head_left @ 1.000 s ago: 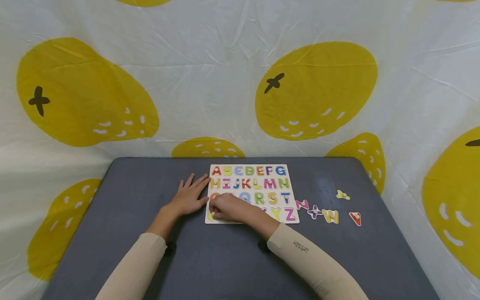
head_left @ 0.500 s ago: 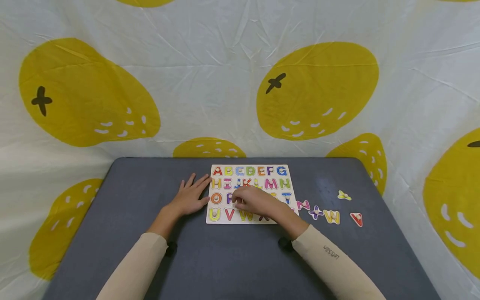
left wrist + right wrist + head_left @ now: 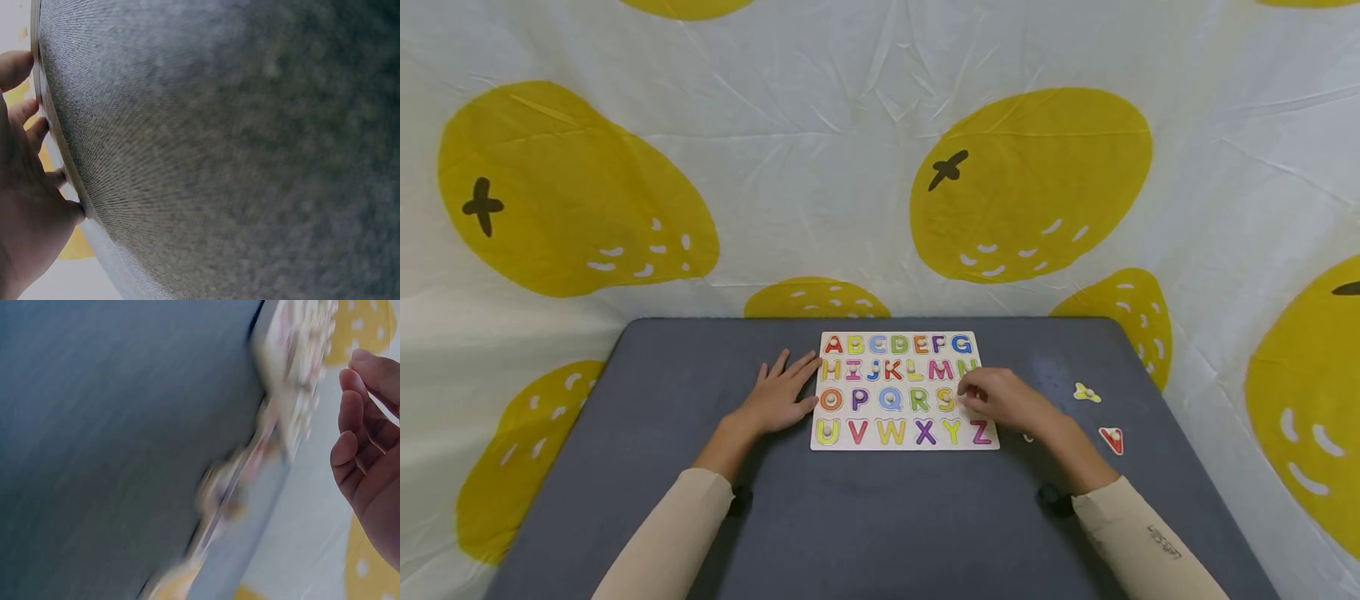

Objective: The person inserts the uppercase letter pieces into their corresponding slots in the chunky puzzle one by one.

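Note:
A wooden alphabet puzzle board (image 3: 910, 416) lies on the dark table. My left hand (image 3: 772, 402) rests flat beside it with spread fingers, thumb and fingertips at the board's left edge. Over the board's right edge, near S and N, is my right hand (image 3: 1000, 396), fingers loosely curled and nothing between them in the right wrist view. A knobbed U piece (image 3: 827, 432) sits in the bottom row's left corner. To the right lie a loose yellow Y piece (image 3: 1086, 392) and a red V piece (image 3: 1111, 440). Other loose letters are mostly hidden behind my right hand and wrist.
The dark grey table (image 3: 865, 525) extends around the board, its far edge just behind it. A white cloth with yellow fruit shapes (image 3: 1033, 183) hangs at the back. Loose pieces (image 3: 222, 494) appear blurred beside the board in the right wrist view.
My right hand has moved right, from the bottom-left corner across the board to its right edge, uncovering the U, the O and the rest of the lower rows. My left hand has stayed put.

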